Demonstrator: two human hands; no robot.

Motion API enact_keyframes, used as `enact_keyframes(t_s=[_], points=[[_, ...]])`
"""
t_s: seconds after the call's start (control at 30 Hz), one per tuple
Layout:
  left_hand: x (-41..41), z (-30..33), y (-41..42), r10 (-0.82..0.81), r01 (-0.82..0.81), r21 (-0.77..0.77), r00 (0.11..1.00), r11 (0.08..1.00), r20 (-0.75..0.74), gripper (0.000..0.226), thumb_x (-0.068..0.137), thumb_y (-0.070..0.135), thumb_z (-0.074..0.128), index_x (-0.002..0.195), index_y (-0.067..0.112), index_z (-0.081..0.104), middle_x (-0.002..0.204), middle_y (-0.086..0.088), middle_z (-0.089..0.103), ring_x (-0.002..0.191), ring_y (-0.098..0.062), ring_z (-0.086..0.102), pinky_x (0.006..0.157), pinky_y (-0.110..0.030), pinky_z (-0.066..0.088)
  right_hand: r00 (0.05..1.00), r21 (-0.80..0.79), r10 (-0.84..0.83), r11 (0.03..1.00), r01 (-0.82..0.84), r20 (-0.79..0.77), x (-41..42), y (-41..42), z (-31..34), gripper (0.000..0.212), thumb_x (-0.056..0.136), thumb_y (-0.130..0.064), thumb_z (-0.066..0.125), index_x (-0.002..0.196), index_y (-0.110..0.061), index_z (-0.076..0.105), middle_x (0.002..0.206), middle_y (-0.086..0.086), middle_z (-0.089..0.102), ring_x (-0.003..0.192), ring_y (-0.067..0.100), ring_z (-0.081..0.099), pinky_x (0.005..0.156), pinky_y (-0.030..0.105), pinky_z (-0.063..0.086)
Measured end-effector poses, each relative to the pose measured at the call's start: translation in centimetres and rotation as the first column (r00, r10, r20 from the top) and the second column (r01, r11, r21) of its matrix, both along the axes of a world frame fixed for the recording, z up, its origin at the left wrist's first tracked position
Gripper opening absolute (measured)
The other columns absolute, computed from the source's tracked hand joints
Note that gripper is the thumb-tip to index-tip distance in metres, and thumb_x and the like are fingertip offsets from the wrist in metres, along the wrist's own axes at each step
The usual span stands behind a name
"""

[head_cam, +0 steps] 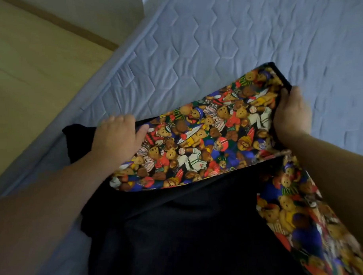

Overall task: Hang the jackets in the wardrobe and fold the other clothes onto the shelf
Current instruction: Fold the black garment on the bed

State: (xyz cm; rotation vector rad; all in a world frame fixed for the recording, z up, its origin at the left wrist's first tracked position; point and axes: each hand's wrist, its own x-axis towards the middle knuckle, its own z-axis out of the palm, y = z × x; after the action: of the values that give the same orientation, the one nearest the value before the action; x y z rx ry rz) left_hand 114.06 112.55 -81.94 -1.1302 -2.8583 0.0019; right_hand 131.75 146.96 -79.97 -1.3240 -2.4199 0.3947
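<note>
Fold step in hand, not hanging: a garment with a teddy-bear print outside and dark fabric inside lies on the bed, near its front edge, and the person is turning 1 printed panel over the dark part. Hard to say whether it is a jacket or other clothing; the way it is handled reads as folding.

Left hand lies flat on the left end of the printed panel, fingers straight, thumb on the print; it presses, its grip holding nothing. Right hand has fingers curled round the far right dark-trimmed edge of the panel and lifts it slightly, so the grip is closed on the garment.

Panel's long axis runs from lower left to upper right across the bed, the raised corner pointing to the far right. The rest of the garment trails toward the person, a second printed strip running down the right side.

Next move, as I judge it: bring the held edge over and lay it flat, smooth it, then fold again to shelf size. Wardrobe and shelf are not in view. Wooden floor lies left of the bed.
</note>
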Motion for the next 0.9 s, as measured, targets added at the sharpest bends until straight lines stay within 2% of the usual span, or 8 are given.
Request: enact_keyframes(t_s=[0.03, 0.1, 0.17, 0.23, 0.37, 0.47, 0.63, 0.9], points=[[-1.0, 0.8, -0.1, -0.024, 0.027, 0.043, 0.997, 0.999, -0.071, 0.047, 0.099, 0.047, 0.040, 0.077, 0.006, 0.048, 0.068, -0.020, 0.057, 0.066, -0.037, 0.059, 0.063, -0.044, 0.047, 0.999, 0.017, 0.023, 1.000, -0.022, -0.025, -1.2, 0.8, 0.5, 0.029, 0.100, -0.045, 0.023, 0.091, -0.019, 0.032, 0.097, 0.025, 0.057, 0.086, 0.044, 0.054, 0.064, 0.040, 0.028], [-3.5, 2.0, -0.8, 0.038, -0.024, 0.081, 0.985, 0.996, -0.171, 0.047, 0.098, 0.047, 0.038, 0.076, 0.006, 0.044, 0.063, -0.021, 0.051, 0.061, -0.038, 0.056, 0.057, -0.041, 0.041, 0.999, 0.055, 0.052, 0.997, -0.052, 0.014, -3.0, 1.7, 0.7, 0.034, 0.101, -0.044, 0.024, 0.100, -0.014, 0.040, 0.110, 0.023, 0.056, 0.096, 0.043, 0.054, 0.069, 0.044, 0.035], [-4.8, 2.1, -1.7, 0.158, -0.141, 0.085, 0.958, 0.986, -0.239, 0.055, 0.096, 0.053, 0.032, 0.087, 0.000, 0.045, 0.078, -0.026, 0.052, 0.076, -0.041, 0.054, 0.069, -0.048, 0.041, 0.985, 0.131, 0.036, 0.990, -0.059, 0.171, -4.4, 1.4, 0.3, 0.046, 0.101, -0.043, 0.028, 0.129, -0.009, 0.043, 0.134, 0.020, 0.045, 0.118, 0.039, 0.046, 0.090, 0.049, 0.037], [-3.6, 1.1, -1.8, 0.205, -0.208, 0.004, 0.957, 0.978, -0.203, 0.067, 0.094, 0.059, 0.029, 0.114, -0.002, 0.046, 0.108, -0.030, 0.052, 0.101, -0.043, 0.050, 0.092, -0.060, 0.034, 0.978, 0.148, 0.029, 0.987, -0.060, 0.207, -4.9, -1.0, -0.6, 0.058, 0.098, -0.045, 0.031, 0.145, -0.011, 0.030, 0.148, 0.017, 0.031, 0.133, 0.038, 0.032, 0.109, 0.055, 0.023], [3.7, -2.3, -0.8, -0.041, 0.044, -0.122, 0.999, 0.991, 0.034, 0.073, 0.093, 0.064, 0.021, 0.152, 0.022, 0.025, 0.157, -0.012, 0.024, 0.147, -0.033, 0.016, 0.110, -0.071, 0.000, 0.841, 0.021, 0.373, 0.910, -0.413, 0.393, -2.7, -7.6, -4.1, 0.068, 0.095, -0.063, 0.013, 0.153, -0.027, 0.006, 0.161, 0.003, 0.006, 0.148, 0.026, 0.003, 0.113, 0.056, -0.010], [6.4, -3.9, -1.8, 0.093, -0.075, -0.139, 0.988, 0.987, 0.124, 0.074, 0.093, 0.066, 0.013, 0.155, 0.025, 0.016, 0.161, -0.007, 0.015, 0.149, -0.028, 0.006, 0.114, -0.064, 0.001, 0.793, -0.034, 0.366, 0.915, -0.402, 0.487, 0.7, -7.3, -6.8, 0.067, 0.093, -0.065, 0.004, 0.152, -0.036, -0.007, 0.162, 0.001, -0.005, 0.148, 0.023, -0.007, 0.116, 0.056, -0.007], [7.6, -6.2, -5.0, 0.257, -0.246, -0.104, 0.959, 0.964, 0.115, 0.078, 0.091, 0.069, 0.014, 0.155, 0.026, 0.005, 0.163, -0.008, 0.005, 0.149, -0.028, -0.001, 0.116, -0.056, -0.001, 0.842, -0.002, 0.368, 0.917, -0.400, 0.394, 1.6, -5.4, -9.6, 0.064, 0.094, -0.062, 0.004, 0.152, -0.036, -0.003, 0.162, 0.005, -0.003, 0.148, 0.022, -0.005, 0.119, 0.051, -0.003], [6.1, -5.8, -5.0, 0.371, -0.279, -0.312, 0.881, 0.908, 0.293, 0.088, 0.078, 0.080, 0.000, 0.148, 0.032, -0.022, 0.157, 0.000, -0.029, 0.143, -0.023, -0.030, 0.116, -0.057, -0.009, 0.825, -0.040, 0.332, 0.934, -0.355, 0.457, 1.6, -6.1, -8.7, 0.066, 0.093, -0.062, 0.001, 0.152, -0.034, -0.008, 0.162, 0.006, -0.007, 0.148, 0.024, -0.008, 0.118, 0.051, -0.005]])
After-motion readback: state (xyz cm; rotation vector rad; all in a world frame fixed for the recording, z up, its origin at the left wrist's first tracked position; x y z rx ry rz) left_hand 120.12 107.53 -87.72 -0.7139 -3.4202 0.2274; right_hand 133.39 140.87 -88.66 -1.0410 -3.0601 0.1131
